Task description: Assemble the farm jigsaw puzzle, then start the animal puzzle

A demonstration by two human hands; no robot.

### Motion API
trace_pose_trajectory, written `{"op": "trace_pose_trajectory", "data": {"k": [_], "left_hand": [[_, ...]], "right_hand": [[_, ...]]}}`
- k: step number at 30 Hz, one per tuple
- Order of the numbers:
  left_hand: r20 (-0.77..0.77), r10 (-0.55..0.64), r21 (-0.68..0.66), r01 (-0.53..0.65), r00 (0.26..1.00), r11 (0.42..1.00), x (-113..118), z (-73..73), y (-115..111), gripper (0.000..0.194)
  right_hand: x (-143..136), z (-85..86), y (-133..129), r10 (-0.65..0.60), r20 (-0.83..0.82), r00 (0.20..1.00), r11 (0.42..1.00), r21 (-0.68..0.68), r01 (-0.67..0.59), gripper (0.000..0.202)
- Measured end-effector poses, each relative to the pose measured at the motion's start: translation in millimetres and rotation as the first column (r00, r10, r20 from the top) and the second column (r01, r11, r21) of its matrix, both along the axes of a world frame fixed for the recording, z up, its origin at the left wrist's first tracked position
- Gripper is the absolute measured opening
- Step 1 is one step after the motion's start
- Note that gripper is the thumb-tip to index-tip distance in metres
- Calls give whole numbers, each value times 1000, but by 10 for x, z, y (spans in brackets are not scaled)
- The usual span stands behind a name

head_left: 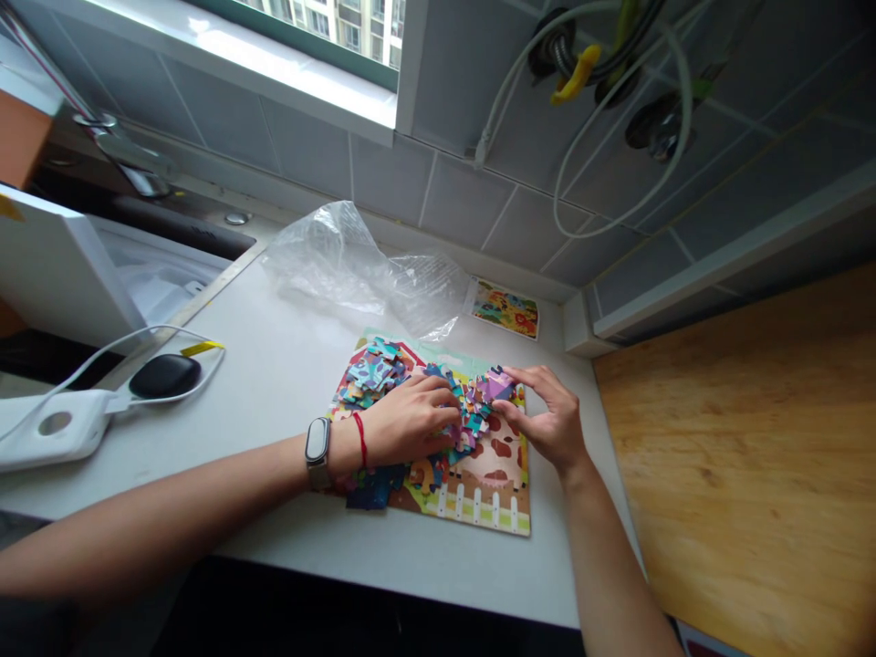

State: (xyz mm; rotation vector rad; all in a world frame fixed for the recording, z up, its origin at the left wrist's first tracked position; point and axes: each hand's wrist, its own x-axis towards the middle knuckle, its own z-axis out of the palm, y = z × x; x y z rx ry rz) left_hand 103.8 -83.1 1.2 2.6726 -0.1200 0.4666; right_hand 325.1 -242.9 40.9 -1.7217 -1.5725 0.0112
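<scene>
left hand (pixel 411 420) over puzzle pieces (pixel 374 370), grip unclear, right hand (pixel 553 415) pinching purple piece (pixel 495 384), printed board (pixel 496 465) beneath

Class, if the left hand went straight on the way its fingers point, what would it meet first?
Most likely the loose puzzle pieces just beyond the left hand, though depth there is hard to judge.

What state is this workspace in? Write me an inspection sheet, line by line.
Surface: white countertop, partly covered.
Job's things: puzzle pieces heaped on a picture board.
Clutter: crumpled clear plastic behind the board; picture card near the tiled wall.
Hands: left hand over the pieces; right hand, fingers at a purple piece, grip unclear.
Cables: white cable looped around a black object; hanging cable on the wall.
Surroundings: window, faucet, wooden panel.
</scene>
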Motion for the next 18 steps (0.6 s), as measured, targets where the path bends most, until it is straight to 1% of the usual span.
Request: {"op": "trace_pose_trajectory", "data": {"k": [3, 5, 7, 9, 11, 12, 15, 18], "left_hand": [[-5, -4, -7, 4, 1000, 1000, -20, 94, 128, 21], [-6, -20, -29, 20, 1000, 999, -38, 150, 237, 18], [6, -43, -48, 44, 999, 998, -54, 175, 322, 18], [22, -43, -48, 44, 999, 998, -62, 164, 352, 29], [17, -23, -35, 24, 1000, 999, -59, 129, 322, 42], [4, -11, -27, 12, 1000, 1000, -54, 109, 294, 42], [-36, 0, -7, 0, 999, 1000, -38, 69, 217, 34], [-52, -9, -10, 8, 999, 1000, -34, 81, 215, 34]], "right_hand": [[-49, 85, -111, 56, -2, 998, 997, -59, -56, 34], [-116, 90, -189, 90, -16, 996, 993, -73, -91, 33], [-181, 42, -240, 109, -43, 993, 992, -63, -112, 29], [-218, -42, -255, 107, -66, 992, 994, -24, -109, 25], [-219, -127, -245, 82, -95, 992, 997, 20, -80, 23], [-212, -162, -237, 62, -112, 992, 998, 37, -58, 23], [-197, -242, -223, -3, -186, 982, 998, 61, 15, 26], [-225, -300, -219, -81, -310, 947, 995, 35, 97, 27]]}}
